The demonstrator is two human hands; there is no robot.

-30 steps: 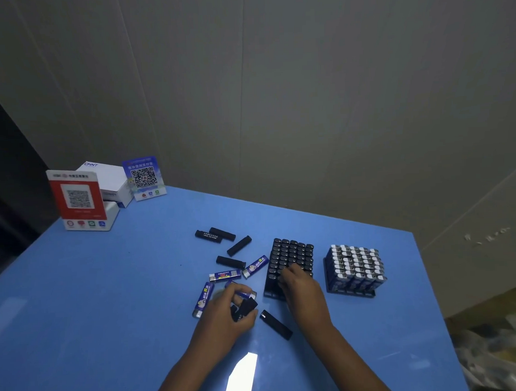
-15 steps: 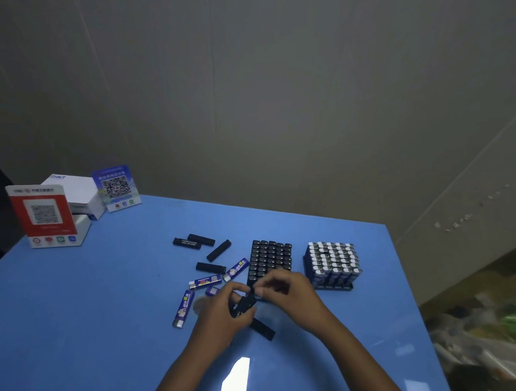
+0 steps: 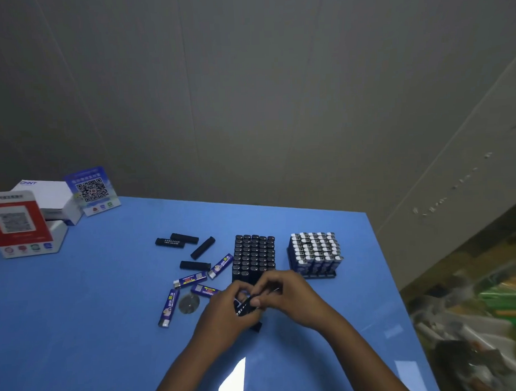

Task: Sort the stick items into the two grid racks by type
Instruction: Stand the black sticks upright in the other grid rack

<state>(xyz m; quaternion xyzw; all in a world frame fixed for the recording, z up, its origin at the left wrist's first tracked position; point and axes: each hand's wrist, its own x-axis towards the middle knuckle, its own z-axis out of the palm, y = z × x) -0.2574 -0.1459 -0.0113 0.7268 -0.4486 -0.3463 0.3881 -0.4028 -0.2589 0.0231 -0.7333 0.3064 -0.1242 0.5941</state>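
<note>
On the blue table (image 3: 79,318), my left hand (image 3: 226,316) and my right hand (image 3: 286,293) meet over a black stick (image 3: 245,306), both pinching it just in front of the black rack (image 3: 254,255), which is packed with black sticks. To its right stands the second rack (image 3: 314,253), filled with blue sticks with white caps. Several black sticks (image 3: 195,265) and several blue sticks (image 3: 169,308) lie loose to the left of the racks. Another black stick (image 3: 257,327) pokes out under my left hand.
White boxes (image 3: 50,199), a red QR-code stand (image 3: 15,222) and a blue QR-code stand (image 3: 91,191) sit at the table's far left corner. A small silver disc (image 3: 189,303) lies among the blue sticks. The table's right edge drops off to clutter on the floor.
My right hand left the black rack and came back to the black stick in my left hand; both hands now pinch it. The camera has shifted, so the scene sits further right.
</note>
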